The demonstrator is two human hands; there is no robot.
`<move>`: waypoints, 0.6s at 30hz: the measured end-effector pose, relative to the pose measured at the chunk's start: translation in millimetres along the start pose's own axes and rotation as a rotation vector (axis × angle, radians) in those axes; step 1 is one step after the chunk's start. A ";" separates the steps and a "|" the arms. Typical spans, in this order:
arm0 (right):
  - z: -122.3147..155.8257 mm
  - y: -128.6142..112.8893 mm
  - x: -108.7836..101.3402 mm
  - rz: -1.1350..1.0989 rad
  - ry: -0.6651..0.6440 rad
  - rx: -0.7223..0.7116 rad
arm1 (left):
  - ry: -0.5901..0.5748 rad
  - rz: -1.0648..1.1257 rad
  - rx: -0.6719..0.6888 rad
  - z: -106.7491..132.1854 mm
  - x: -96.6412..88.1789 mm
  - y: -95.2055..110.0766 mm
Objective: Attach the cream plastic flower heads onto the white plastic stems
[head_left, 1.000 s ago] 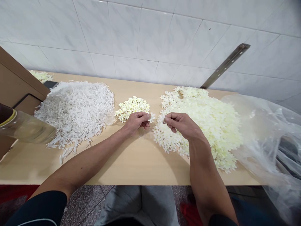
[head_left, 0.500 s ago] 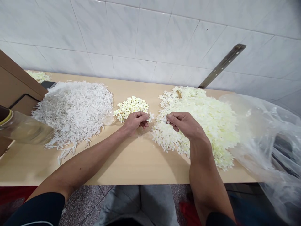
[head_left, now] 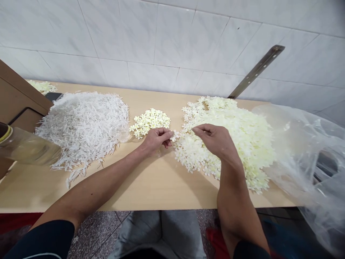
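My left hand [head_left: 156, 139] pinches a small white artificial flower [head_left: 175, 135] between thumb and fingers, just in front of a small heap of pale yellow-green flowers [head_left: 151, 120]. A short way to the right, my right hand [head_left: 214, 139] hovers over the left part of a large pile of cream flowers [head_left: 249, 140]. Its thumb and forefinger are pressed together; whatever may be between them is too small to make out. Left of the small heap lies a big pile of thin white stem-like pieces [head_left: 90, 126].
At the far left a clear jar [head_left: 29, 145] lies beside a brown box [head_left: 20, 93]. A clear plastic bag [head_left: 299, 144] spreads over the table's right end. A metal bracket [head_left: 256, 72] leans against the tiled wall behind. The table's front edge [head_left: 161, 209] runs close to my lap.
My right hand has risen slightly and turned, its fingertips still pinched. The left hand keeps hold of the flower and has barely moved. The view has shifted a little.
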State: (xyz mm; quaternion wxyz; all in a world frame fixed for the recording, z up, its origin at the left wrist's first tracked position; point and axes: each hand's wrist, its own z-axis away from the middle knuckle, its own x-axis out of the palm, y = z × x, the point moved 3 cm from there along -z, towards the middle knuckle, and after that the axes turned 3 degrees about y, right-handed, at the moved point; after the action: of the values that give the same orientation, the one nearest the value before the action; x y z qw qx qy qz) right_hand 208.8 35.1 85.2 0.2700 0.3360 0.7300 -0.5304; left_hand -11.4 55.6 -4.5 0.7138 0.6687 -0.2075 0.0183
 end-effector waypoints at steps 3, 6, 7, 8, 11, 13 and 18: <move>1.6 -15.2 23.1 -0.127 -0.116 -0.078 | -0.018 -0.067 0.025 1.4 1.3 1.5; 1.8 -19.1 41.9 -0.170 -0.201 -0.084 | -0.036 -0.109 0.064 2.9 2.2 2.3; 1.5 -18.3 45.8 -0.186 -0.208 -0.066 | -0.036 -0.118 0.072 3.2 2.4 2.2; 1.1 -17.0 48.2 -0.201 -0.208 -0.043 | -0.033 -0.125 0.078 3.4 2.4 1.9; -0.2 -13.5 48.6 -0.246 -0.188 0.029 | -0.018 -0.133 0.077 3.1 2.1 0.8; -0.8 -12.1 45.3 -0.277 -0.191 0.065 | -0.008 -0.130 0.072 2.1 1.5 0.6; -2.3 -4.5 35.8 -0.382 -0.232 0.126 | 0.026 -0.093 0.079 -0.8 -1.8 1.4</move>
State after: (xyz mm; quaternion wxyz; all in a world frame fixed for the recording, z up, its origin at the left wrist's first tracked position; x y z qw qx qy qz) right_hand 182.8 43.6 61.7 0.2254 0.1449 0.7096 -0.6516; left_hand -13.3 56.9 -3.7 0.6897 0.7048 -0.1660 0.0016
